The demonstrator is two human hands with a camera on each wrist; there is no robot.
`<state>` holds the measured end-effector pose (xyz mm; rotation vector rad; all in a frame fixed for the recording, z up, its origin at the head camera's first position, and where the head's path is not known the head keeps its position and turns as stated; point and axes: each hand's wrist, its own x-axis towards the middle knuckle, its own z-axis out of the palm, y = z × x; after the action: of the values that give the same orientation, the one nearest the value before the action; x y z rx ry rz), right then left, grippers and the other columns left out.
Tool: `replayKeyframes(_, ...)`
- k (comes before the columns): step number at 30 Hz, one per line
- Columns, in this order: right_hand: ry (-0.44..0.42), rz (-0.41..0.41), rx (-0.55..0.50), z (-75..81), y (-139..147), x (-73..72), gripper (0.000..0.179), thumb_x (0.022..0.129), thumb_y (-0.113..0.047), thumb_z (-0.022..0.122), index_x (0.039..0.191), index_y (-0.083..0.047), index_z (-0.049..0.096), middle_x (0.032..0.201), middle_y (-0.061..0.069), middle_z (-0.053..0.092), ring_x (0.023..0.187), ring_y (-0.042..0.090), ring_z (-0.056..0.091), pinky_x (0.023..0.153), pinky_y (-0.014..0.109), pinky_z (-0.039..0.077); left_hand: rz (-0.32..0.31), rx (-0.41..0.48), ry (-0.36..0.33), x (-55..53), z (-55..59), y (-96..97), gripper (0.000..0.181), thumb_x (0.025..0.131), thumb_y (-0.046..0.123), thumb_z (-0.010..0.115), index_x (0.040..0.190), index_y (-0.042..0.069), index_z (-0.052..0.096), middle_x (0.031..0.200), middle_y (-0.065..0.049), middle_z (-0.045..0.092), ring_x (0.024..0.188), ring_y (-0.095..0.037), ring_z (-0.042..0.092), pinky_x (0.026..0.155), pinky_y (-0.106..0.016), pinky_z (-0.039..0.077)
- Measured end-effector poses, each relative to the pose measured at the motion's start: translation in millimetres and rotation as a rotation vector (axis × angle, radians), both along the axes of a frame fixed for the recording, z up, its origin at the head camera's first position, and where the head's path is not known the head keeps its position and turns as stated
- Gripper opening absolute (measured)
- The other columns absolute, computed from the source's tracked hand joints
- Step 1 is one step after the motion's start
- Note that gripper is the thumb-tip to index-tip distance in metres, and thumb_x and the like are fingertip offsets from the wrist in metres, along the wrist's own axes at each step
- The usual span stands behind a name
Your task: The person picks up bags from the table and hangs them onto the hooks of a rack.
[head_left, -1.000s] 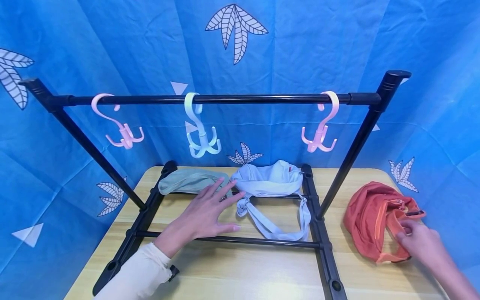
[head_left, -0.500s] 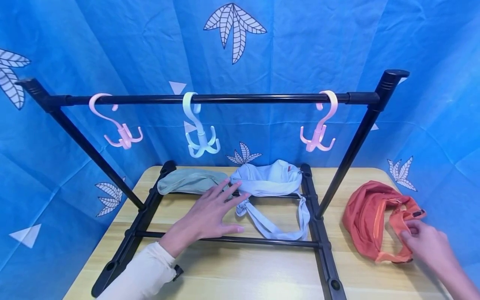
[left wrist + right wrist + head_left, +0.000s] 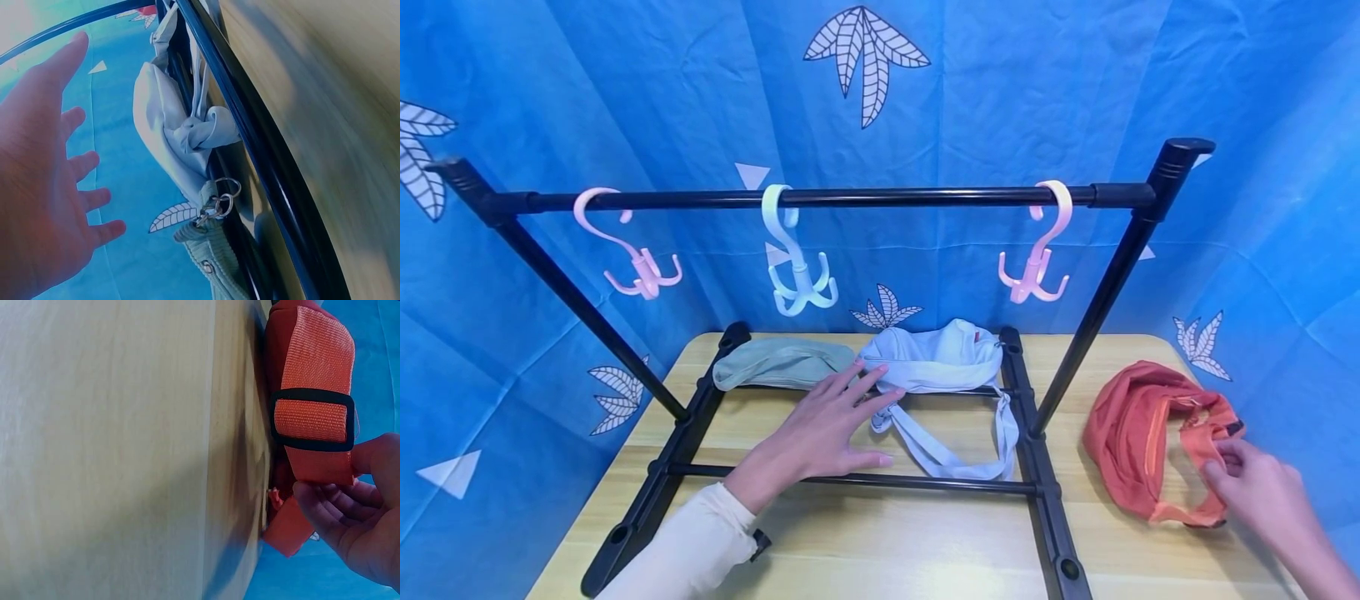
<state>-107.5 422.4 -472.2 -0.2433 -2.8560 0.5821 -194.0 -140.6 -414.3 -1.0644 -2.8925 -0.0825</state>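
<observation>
On the right of the head view lies a red-orange waist bag (image 3: 1123,442). My right hand (image 3: 1262,487) pinches its orange strap (image 3: 1202,446) between thumb and fingers. The right wrist view shows the strap's black slider buckle (image 3: 312,445) just above my fingertips. My left hand (image 3: 820,429), fingers spread, hovers over the rack's lower bars with nothing in it. Near its fingertips lie a light-blue waist bag (image 3: 936,358) with a knotted strap and a grey-green bag (image 3: 775,362). The left wrist view shows a gap between my left hand (image 3: 44,175) and both bags.
A black rack (image 3: 917,197) stands on the wooden table (image 3: 917,550). From its top bar hang a pink hook (image 3: 647,271) at left, a pale-blue hook (image 3: 801,283) and another pink hook (image 3: 1037,271) at right. A blue patterned curtain (image 3: 1000,92) surrounds the table.
My right hand has shifted the strap a little, and the strap now stands wider from the bag. My left hand has drifted slightly right. The rack and hooks hold their places.
</observation>
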Motion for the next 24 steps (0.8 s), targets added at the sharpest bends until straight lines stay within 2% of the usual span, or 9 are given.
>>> replayKeyframes(3,0.017,-0.011,0.001,1.8,-1.4,1.4,0.039,0.089,-0.013,0.067,0.114,0.016,0.063,0.088,0.029,0.072,0.065,0.023,0.061,0.056,0.038,0.045,-0.007,-0.003,-0.004,0.0,-0.8,2.4,0.090,0.084,0.096,0.029,0.162,0.052,0.014,0.177,0.009,0.008,0.165,-0.029,0.008,0.127,-0.065,0.025)
replayKeyframes(7,0.044,-0.023,0.005,3.7,-4.6,3.7,0.038,0.089,-0.012,0.067,0.114,0.016,0.063,0.087,0.029,0.072,0.068,0.035,0.065,0.058,0.044,0.047,-0.017,-0.013,0.001,0.3,-1.2,6.2,0.090,0.084,0.096,0.028,0.162,0.052,0.012,0.177,0.009,0.007,0.165,-0.029,0.010,0.128,-0.063,0.023)
replayKeyframes(10,0.058,-0.026,0.001,5.0,-6.4,5.9,0.038,0.089,-0.012,0.068,0.114,0.016,0.063,0.088,0.030,0.072,0.072,0.042,0.067,0.061,0.048,0.047,-0.032,-0.010,0.007,0.9,-1.2,9.4,0.090,0.086,0.093,0.033,0.163,0.050,0.014,0.177,0.008,0.008,0.165,-0.030,0.011,0.128,-0.063,0.024)
replayKeyframes(15,0.079,-0.042,-0.015,7.4,-8.6,9.1,0.036,0.088,-0.012,0.069,0.114,0.014,0.065,0.087,0.026,0.073,0.070,0.036,0.066,0.062,0.044,0.046,-0.064,0.014,-0.008,1.4,-1.2,15.0,0.087,0.090,0.084,0.048,0.163,0.049,0.016,0.177,0.006,0.009,0.164,-0.032,0.011,0.127,-0.064,0.023)
replayKeyframes(18,0.085,-0.057,-0.023,9.8,-10.2,10.4,0.037,0.088,-0.013,0.069,0.114,0.013,0.065,0.088,0.026,0.073,0.070,0.033,0.066,0.063,0.042,0.045,-0.079,0.027,-0.018,1.3,-1.8,18.2,0.086,0.091,0.080,0.052,0.163,0.049,0.016,0.177,0.005,0.009,0.164,-0.033,0.011,0.127,-0.066,0.023)
replayKeyframes(24,0.092,-0.071,-0.027,14.3,-13.7,12.5,0.039,0.087,-0.012,0.069,0.116,0.014,0.063,0.091,0.030,0.072,0.071,0.037,0.066,0.064,0.048,0.048,-0.095,0.004,0.000,0.2,-4.5,24.4,0.085,0.091,0.084,0.045,0.163,0.050,0.016,0.177,0.005,0.008,0.164,-0.034,0.013,0.125,-0.066,0.026)
